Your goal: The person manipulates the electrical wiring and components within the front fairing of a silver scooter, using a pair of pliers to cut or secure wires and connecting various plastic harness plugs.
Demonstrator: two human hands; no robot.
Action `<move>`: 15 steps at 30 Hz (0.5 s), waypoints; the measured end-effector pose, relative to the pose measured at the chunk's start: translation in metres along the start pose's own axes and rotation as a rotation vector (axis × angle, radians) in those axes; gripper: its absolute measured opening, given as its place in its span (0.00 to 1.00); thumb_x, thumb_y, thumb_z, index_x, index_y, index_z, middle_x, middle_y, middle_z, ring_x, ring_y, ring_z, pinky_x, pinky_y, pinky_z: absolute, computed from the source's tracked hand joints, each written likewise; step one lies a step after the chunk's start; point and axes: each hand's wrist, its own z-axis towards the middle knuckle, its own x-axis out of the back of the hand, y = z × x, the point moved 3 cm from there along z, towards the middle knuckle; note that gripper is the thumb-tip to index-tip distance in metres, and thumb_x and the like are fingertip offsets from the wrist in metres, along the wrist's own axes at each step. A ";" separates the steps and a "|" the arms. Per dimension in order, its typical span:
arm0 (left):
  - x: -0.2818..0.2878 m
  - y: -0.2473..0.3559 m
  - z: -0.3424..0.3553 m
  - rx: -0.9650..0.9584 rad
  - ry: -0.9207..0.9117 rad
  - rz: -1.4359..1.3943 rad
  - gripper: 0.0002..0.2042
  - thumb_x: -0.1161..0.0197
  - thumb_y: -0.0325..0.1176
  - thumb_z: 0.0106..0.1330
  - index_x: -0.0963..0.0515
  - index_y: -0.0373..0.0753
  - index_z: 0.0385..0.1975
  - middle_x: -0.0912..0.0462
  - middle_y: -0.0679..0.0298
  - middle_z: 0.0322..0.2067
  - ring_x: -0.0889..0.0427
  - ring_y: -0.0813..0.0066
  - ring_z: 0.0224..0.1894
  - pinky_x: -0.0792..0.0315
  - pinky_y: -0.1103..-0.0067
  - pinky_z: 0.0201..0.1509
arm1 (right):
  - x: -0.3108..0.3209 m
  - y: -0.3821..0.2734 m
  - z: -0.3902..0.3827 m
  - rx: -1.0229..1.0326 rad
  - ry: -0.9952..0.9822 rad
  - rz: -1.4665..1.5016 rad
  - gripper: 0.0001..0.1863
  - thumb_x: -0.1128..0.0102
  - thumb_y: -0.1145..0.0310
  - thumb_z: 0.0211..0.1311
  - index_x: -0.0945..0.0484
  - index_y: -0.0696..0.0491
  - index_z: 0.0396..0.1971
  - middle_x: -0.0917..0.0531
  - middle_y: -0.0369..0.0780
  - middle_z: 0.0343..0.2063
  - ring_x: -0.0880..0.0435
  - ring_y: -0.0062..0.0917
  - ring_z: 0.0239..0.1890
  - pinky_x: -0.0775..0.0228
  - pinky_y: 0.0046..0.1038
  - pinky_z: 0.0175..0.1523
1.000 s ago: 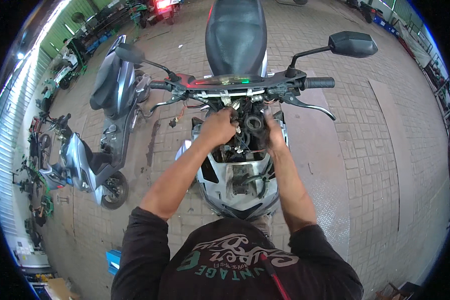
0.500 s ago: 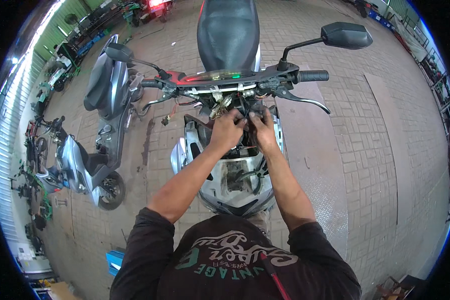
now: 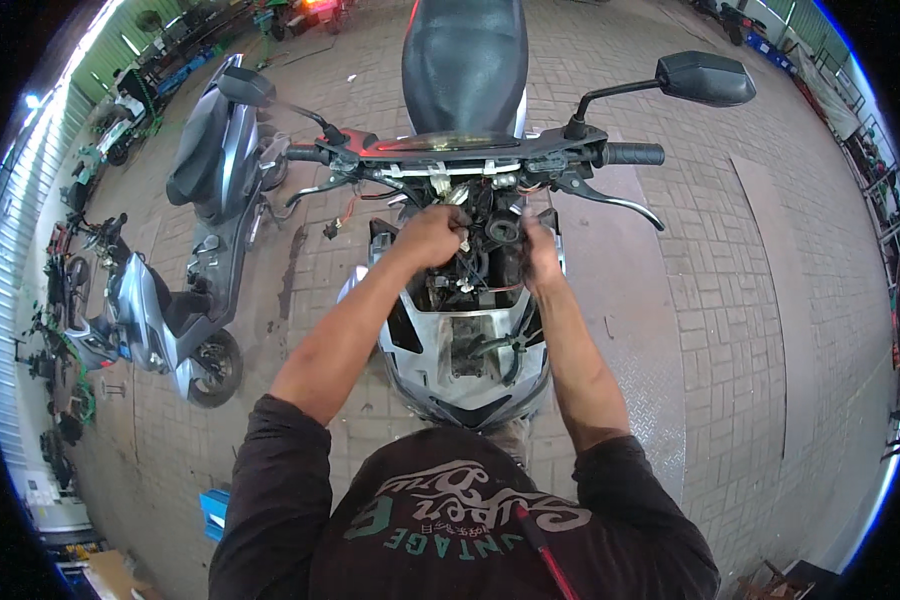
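In front of me stands a scooter with its front opened up below the handlebar [image 3: 450, 158]. My left hand [image 3: 432, 238] is closed at the left of the opening, fingertips curled in among the wiring [image 3: 467, 262]. What it pinches is hidden by its own fingers; a small pale connector shows beside them. A round black part [image 3: 503, 230] with a ringed face sits in the middle of the opening. Just right of that part is my right hand [image 3: 542, 252], its fingers upright and smeared by motion. Whether it touches the part I cannot make out.
The silver front panel [image 3: 460, 350] lies between my forearms. Brake levers [image 3: 620, 208] and mirrors [image 3: 705, 78] stick out at both sides. Another scooter [image 3: 195, 280] stands to the left. A metal plate [image 3: 635, 400] lies on the brick floor at right, a blue box [image 3: 215, 513] at lower left.
My hands were close together over the opening; now they are apart, the left moved left and the right slightly right and down. The round black part has come into sight between them.
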 end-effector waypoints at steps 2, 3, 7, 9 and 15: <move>-0.001 -0.004 0.007 0.175 -0.083 -0.331 0.12 0.38 0.37 0.55 0.24 0.35 0.32 0.22 0.58 0.27 0.24 0.67 0.31 0.32 0.74 0.34 | 0.012 -0.004 0.004 0.325 0.077 -0.596 0.16 0.39 0.57 0.53 0.23 0.57 0.26 0.23 0.40 0.28 0.26 0.27 0.31 0.36 0.26 0.36; 0.001 -0.004 0.008 0.267 -0.125 -0.495 0.12 0.37 0.38 0.55 0.24 0.35 0.30 0.23 0.62 0.24 0.26 0.73 0.27 0.33 0.76 0.30 | 0.002 -0.012 -0.007 0.419 0.078 -0.780 0.16 0.38 0.58 0.52 0.23 0.58 0.24 0.24 0.40 0.25 0.28 0.26 0.29 0.37 0.26 0.34; -0.009 -0.001 0.005 0.350 -0.163 -0.757 0.09 0.38 0.37 0.57 0.25 0.39 0.23 0.29 0.71 0.16 0.37 0.85 0.15 0.46 0.83 0.15 | 0.005 -0.009 -0.006 0.417 0.082 -0.930 0.13 0.37 0.63 0.51 0.22 0.61 0.26 0.25 0.43 0.30 0.26 0.28 0.32 0.36 0.27 0.39; -0.015 0.000 0.007 0.327 -0.160 -0.803 0.08 0.38 0.35 0.57 0.25 0.39 0.22 0.29 0.71 0.16 0.37 0.85 0.14 0.46 0.82 0.15 | 0.011 -0.006 -0.002 0.340 0.056 -0.898 0.13 0.38 0.66 0.52 0.21 0.61 0.32 0.22 0.44 0.36 0.22 0.29 0.37 0.33 0.27 0.44; -0.028 0.019 0.007 0.135 0.085 -0.690 0.06 0.38 0.30 0.53 0.24 0.34 0.26 0.21 0.63 0.22 0.25 0.71 0.25 0.32 0.76 0.31 | 0.006 0.009 0.015 0.371 -0.019 -0.353 0.10 0.45 0.73 0.56 0.26 0.60 0.38 0.22 0.40 0.35 0.23 0.25 0.36 0.32 0.25 0.42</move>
